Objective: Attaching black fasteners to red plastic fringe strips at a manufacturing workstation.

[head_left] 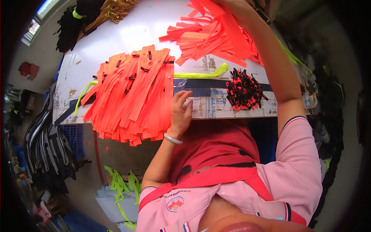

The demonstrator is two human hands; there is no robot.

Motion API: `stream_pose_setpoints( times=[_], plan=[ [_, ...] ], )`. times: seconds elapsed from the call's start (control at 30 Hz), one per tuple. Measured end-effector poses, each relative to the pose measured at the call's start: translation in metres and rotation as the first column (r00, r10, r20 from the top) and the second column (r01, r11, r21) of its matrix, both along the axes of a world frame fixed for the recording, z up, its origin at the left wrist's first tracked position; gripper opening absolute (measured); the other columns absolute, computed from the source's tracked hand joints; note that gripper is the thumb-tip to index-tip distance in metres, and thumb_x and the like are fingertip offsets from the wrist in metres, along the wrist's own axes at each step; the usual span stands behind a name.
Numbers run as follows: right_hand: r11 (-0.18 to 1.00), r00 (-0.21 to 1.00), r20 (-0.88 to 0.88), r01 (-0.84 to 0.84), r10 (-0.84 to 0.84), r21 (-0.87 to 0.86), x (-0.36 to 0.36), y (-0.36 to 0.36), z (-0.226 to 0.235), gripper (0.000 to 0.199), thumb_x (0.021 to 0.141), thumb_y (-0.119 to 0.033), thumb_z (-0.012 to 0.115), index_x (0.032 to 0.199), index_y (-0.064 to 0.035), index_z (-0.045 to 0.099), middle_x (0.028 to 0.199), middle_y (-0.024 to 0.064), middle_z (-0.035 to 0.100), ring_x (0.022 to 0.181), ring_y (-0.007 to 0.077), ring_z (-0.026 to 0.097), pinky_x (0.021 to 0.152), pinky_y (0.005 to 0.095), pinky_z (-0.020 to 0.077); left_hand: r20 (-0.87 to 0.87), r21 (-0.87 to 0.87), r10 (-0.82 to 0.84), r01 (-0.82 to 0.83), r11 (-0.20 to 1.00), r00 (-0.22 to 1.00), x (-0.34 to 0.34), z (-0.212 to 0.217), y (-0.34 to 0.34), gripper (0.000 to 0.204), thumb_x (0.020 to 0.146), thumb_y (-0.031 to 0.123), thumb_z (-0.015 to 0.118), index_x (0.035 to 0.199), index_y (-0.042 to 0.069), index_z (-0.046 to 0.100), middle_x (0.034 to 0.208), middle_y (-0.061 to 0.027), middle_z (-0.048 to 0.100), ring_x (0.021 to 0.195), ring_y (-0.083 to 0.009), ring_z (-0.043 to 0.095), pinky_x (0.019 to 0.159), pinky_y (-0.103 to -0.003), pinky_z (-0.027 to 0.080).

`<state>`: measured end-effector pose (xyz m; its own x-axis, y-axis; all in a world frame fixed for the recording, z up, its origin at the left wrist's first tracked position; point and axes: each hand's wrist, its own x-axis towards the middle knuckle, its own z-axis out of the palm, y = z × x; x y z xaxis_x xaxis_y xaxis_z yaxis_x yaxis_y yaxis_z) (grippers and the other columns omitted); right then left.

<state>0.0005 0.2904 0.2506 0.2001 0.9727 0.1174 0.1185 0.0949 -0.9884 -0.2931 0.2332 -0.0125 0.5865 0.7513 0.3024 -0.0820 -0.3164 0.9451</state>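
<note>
My left hand (181, 114) rests at the near edge of the table, its fingers loosely bent and apart, with nothing seen in them. A white bangle circles that wrist. Just left of it lies a thick pile of flat orange strips (133, 96), several with small black end pieces, hanging over the table's edge. My right arm stretches to the far side, where my right hand (235, 8) is at a second heap of orange strips (208, 40). Its fingers are mostly cut off by the picture's top edge, so their grip is hidden.
On the table (116, 29) a small heap of black and orange pieces (245, 91) lies near the front right, beside a yellow-green ribbon (205, 73). Black bundles (73, 25) sit at the far left corner. Dark grey strips (44, 143) hang at left, near a blue crate (73, 135).
</note>
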Motion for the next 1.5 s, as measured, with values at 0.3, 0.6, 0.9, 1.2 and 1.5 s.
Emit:
stream_pose_setpoints(
  times=[0.3,0.6,0.9,1.2,1.5],
  plan=[
    [0.942,0.956,-0.254,-0.212,0.146,-0.26,-0.135,-0.161,-0.086,0.031,0.096,-0.019,0.069,0.122,-0.0025,0.065,0.102,-0.0038,0.066,0.087,0.0023,0.058,0.075,0.0198,0.0477,0.162,0.544,0.084,-0.16,0.824,0.983,-0.046,0.127,0.012,0.042,0.086,0.005,0.076,0.125,0.002,0.061,0.121,-0.0156,0.063,0.11,-0.0296,0.063,0.093,-0.038,0.05],
    [0.947,0.93,-0.364,-0.076,-0.046,-0.313,-0.133,-0.188,-0.151,0.028,0.098,-0.033,0.066,0.102,-0.0056,0.062,0.079,-0.0027,0.057,0.061,0.0032,0.052,0.057,0.0196,0.0435,0.503,-0.826,-0.144,0.523,0.21,0.852,-0.04,0.019,-0.052,0.033,0.106,0.028,0.051,0.128,0.004,0.057,0.082,-0.0016,0.058,0.058,-0.0117,0.049,0.059,-0.027,0.041],
    [0.875,0.89,-0.456,-0.202,-0.024,-0.44,-0.155,-0.219,-0.209,0.026,0.098,-0.029,0.066,0.11,-0.0056,0.062,0.08,-0.0019,0.057,0.063,0.0046,0.053,0.057,0.0187,0.0434,0.447,-0.82,-0.014,0.416,0.393,0.894,-0.035,0.012,-0.048,0.045,0.094,0.013,0.07,0.135,0.006,0.051,0.118,-0.0062,0.065,0.11,-0.0168,0.063,0.096,-0.035,0.051],
    [0.863,0.98,-0.167,-0.174,0.107,-0.474,-0.163,-0.214,-0.217,0.027,0.099,-0.024,0.062,0.117,-0.0034,0.062,0.079,-0.0016,0.055,0.07,0.0072,0.053,0.064,0.0247,0.0456,0.474,-0.645,-0.027,0.368,0.67,0.88,-0.017,0.048,-0.011,0.047,0.108,0.036,0.042,0.13,-0.003,0.056,0.132,-0.0166,0.061,0.125,-0.0254,0.057,0.107,-0.038,0.044],
    [0.822,0.954,-0.086,-0.29,0.286,-0.49,-0.142,-0.235,-0.205,0.033,0.1,-0.021,0.06,0.128,-0.0027,0.059,0.102,0.0031,0.064,0.093,0.0109,0.055,0.087,0.0278,0.0466,0.769,-0.555,0.131,0.552,0.622,0.626,-0.103,0.065,0.057,0.027,0.106,0.025,0.045,0.111,0.004,0.061,0.113,-0.0127,0.068,0.13,-0.0359,0.053,0.114,-0.052,0.038]
  ],
)
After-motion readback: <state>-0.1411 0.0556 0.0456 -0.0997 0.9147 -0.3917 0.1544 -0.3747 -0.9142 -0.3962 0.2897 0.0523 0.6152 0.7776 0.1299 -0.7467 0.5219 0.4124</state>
